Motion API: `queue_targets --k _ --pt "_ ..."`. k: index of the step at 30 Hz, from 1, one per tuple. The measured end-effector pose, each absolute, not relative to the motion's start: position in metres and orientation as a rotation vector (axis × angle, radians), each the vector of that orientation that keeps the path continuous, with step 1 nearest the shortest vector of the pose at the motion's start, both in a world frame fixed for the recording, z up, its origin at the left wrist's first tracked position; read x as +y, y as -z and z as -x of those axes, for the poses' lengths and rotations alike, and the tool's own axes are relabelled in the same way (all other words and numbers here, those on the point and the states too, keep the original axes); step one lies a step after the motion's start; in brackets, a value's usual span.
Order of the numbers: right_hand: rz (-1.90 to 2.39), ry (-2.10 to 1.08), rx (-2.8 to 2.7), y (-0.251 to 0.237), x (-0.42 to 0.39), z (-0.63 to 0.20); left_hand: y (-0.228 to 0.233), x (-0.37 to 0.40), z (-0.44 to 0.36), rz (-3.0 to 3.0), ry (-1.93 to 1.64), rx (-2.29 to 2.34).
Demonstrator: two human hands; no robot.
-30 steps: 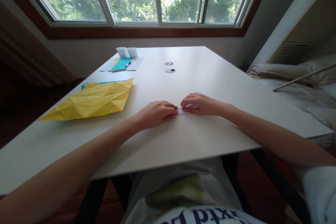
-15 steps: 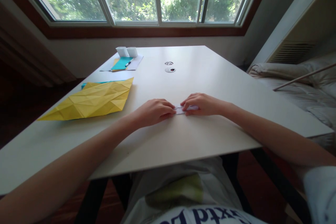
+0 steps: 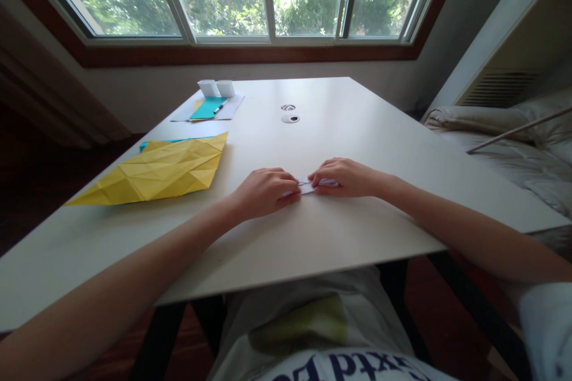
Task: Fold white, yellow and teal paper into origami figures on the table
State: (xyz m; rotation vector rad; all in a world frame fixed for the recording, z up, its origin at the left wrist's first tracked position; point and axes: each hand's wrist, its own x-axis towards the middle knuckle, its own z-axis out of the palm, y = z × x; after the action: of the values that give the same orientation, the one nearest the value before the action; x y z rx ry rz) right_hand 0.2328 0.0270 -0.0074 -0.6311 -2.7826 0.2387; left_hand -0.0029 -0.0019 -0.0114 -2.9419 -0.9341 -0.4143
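Two hands meet mid-table [image 3: 357, 131]. At 9 o'clock, creased yellow paper [image 3: 161, 171]. Left hand [image 3: 263, 190], fingers curled, presses the small white paper [image 3: 307, 186]; right hand [image 3: 342, 177], at 3 o'clock of it, pinches its other end. Paper lies flat between them.

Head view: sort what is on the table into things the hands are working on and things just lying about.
In hand:
small white folded paper, pressed flat on the table by the left hand and right hand

Lying about:
creased yellow sheet
teal sheet on white papers
pen
two white cups
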Motion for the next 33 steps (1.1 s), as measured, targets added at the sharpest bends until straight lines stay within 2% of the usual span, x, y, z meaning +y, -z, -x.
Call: queue_targets --k 15,26,33 --pt "0.783 -0.274 -2.721 0.008 0.027 -0.23 0.013 0.0 0.0 2.958 0.57 -1.21" --pt "0.925 -0.522 -2.451 0.018 0.033 -0.225 0.018 0.009 -0.003 2.949 0.777 -1.471" --pt "0.963 -0.39 -2.479 0.021 0.033 -0.221 0.024 0.011 -0.005 2.889 0.753 -1.414"
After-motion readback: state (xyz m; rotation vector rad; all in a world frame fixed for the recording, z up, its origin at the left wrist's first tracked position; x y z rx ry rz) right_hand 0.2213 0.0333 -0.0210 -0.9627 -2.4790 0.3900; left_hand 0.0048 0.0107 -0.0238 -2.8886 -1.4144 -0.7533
